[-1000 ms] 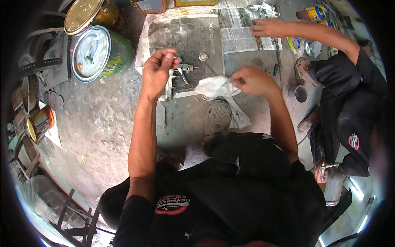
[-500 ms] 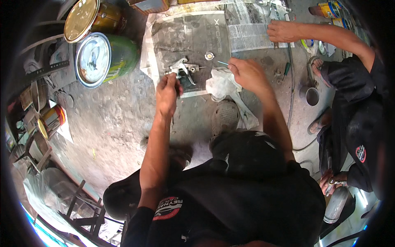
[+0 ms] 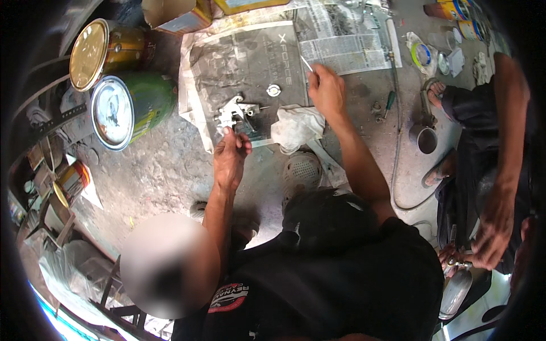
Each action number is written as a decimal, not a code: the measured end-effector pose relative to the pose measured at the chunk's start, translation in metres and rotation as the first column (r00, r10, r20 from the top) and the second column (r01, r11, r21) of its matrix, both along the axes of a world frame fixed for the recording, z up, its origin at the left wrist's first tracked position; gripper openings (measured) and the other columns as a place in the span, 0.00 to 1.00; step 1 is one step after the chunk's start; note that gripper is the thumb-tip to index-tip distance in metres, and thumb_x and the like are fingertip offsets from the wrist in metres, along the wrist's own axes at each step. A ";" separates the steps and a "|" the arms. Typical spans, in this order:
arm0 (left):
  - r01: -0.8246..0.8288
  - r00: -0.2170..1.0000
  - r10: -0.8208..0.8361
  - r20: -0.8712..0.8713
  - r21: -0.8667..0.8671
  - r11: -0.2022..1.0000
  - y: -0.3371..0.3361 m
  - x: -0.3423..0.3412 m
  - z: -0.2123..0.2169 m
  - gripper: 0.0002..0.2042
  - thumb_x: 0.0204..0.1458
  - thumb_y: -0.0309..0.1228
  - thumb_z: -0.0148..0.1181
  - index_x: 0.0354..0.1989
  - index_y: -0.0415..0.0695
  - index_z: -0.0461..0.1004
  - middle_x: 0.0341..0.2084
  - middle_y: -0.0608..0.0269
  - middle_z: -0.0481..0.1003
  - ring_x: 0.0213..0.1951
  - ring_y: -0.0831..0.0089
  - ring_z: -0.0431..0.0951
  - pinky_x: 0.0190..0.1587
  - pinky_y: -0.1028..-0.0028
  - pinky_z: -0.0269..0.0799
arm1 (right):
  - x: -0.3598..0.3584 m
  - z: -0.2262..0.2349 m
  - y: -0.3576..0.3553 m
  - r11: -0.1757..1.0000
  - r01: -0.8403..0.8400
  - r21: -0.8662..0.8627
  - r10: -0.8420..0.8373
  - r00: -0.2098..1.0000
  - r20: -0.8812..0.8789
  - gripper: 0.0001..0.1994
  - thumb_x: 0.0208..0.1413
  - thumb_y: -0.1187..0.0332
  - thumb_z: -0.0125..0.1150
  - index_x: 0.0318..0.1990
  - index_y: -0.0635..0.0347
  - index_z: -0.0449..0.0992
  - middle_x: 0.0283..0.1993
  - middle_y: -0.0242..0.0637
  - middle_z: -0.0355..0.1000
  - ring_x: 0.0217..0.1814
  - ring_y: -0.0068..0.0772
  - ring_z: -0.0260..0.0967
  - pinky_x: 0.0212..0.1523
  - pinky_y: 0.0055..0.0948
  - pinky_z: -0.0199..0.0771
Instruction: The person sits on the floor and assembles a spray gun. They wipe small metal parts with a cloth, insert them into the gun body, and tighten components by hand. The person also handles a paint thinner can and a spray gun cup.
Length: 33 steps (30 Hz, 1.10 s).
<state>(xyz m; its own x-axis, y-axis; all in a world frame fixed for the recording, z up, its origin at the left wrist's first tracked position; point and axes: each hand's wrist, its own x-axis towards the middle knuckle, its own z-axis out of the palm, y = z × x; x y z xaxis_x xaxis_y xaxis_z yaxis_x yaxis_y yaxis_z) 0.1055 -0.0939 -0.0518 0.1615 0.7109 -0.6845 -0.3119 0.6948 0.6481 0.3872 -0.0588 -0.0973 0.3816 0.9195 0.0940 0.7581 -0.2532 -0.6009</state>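
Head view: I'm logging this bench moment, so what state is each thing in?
Spray gun body: lying on the newspaper, left hand touching it.
Thin rod: pinched in the right hand, raised.
White rag: crumpled, lying loose.
Small round cap: off, lying apart.
Gold can: lid on.
Green can: lid on.

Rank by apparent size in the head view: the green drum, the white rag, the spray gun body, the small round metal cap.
1. green drum
2. white rag
3. spray gun body, touched by the left hand
4. small round metal cap
The drum's rank is partly unsure, being nearer the bent rim.
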 end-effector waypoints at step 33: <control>0.541 0.234 -0.131 -0.963 0.017 0.841 0.012 -0.009 -0.049 0.42 0.39 0.49 0.77 0.55 0.34 0.62 0.41 0.43 0.77 0.44 0.48 0.78 0.48 0.58 0.73 | -0.068 -0.027 -0.042 0.975 -0.103 -0.198 -0.097 0.602 -0.793 0.11 0.55 0.75 0.60 0.46 0.60 0.80 0.43 0.47 0.79 0.40 0.39 0.78 0.43 0.32 0.76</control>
